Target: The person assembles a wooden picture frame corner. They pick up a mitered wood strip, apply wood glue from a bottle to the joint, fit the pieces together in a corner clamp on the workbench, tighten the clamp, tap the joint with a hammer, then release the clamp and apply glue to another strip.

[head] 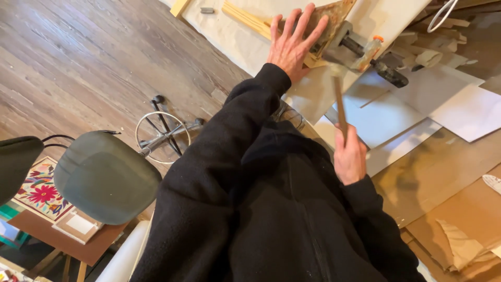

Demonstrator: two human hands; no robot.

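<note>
Two bare hands are seen over the table (235,36). Nearest, the right hand (349,159) is closed around the handle of a hammer (339,99), whose head is raised just beside a clamp (365,52). Farther away, the left hand (292,44) is laid flat, fingers spread, on a rusty-brown panel (334,18) gripped by the clamp.
</note>
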